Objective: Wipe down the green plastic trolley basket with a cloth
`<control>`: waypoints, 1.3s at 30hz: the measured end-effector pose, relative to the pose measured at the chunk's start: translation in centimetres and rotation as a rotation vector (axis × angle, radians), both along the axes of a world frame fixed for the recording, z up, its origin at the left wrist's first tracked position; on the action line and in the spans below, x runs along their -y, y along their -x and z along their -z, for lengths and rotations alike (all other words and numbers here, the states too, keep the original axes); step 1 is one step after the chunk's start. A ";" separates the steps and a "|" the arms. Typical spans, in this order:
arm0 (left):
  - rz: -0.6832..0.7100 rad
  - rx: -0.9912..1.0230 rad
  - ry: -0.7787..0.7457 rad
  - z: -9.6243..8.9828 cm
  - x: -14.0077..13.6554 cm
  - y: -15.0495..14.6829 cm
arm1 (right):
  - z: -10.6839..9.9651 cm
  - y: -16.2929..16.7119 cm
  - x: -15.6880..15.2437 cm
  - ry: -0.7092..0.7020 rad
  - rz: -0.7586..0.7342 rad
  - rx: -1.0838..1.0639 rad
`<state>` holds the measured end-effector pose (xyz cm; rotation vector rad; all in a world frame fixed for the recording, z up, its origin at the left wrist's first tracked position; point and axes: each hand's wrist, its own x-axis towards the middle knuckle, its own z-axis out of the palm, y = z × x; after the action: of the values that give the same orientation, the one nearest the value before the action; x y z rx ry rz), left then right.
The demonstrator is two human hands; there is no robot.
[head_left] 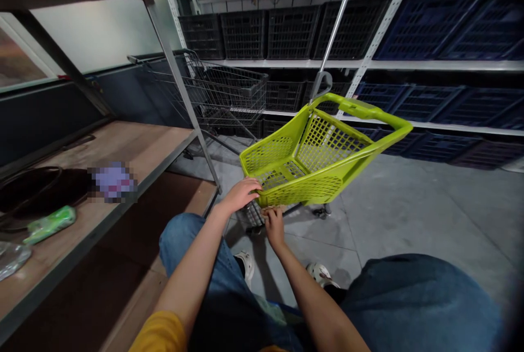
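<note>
A lime-green plastic shopping cart (323,174) stands in front of my knees, its basket seen from above and its handle at the far right. My left hand (243,194) is closed over the rim at the basket's near-left corner, fingers curled inward. Just below that corner, my right hand (275,225) pinches a small brownish piece that looks like a cloth (272,209) against the outside of the basket. Most of that piece is hidden by the fingers. Under the basket, part of the cart's lower frame and a caster (321,212) show.
A grey wire shopping cart (233,93) stands behind. Racks (413,123) with black and blue crates line the back. At left, a shelf (155,150) holds a green can-like item (51,225), a dark bag (45,191) and clear plastic (14,259). A metal pole (339,19) rises behind the cart.
</note>
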<state>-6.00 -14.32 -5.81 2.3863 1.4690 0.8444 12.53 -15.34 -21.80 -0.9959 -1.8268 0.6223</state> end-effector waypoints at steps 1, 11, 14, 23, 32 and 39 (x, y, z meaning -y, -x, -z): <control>-0.001 0.006 0.000 0.0 0.0 0.0 | -1.0 0.2 0.1 -0.015 0.002 -0.026; 0.013 0.038 -0.013 0.4 -0.4 0.1 | -6.0 1.5 -0.4 -0.195 -0.072 0.027; 0.014 0.042 -0.016 0.6 -0.3 0.1 | -1.3 0.3 0.4 -0.085 -0.141 0.144; -0.010 0.110 0.045 0.4 -0.1 -0.6 | -9.2 0.9 0.0 -0.160 0.017 -0.099; -0.066 -0.005 -0.007 -0.7 0.2 -2.2 | -4.7 -1.5 -1.2 -0.082 -0.073 0.020; -0.225 -0.138 -0.072 -0.5 0.3 -3.9 | -5.7 -3.2 -1.8 -0.004 0.020 -0.096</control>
<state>-2.09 -14.64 -5.30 2.4050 1.8178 0.8067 15.76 -13.55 -16.14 -0.9641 -1.7319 0.6428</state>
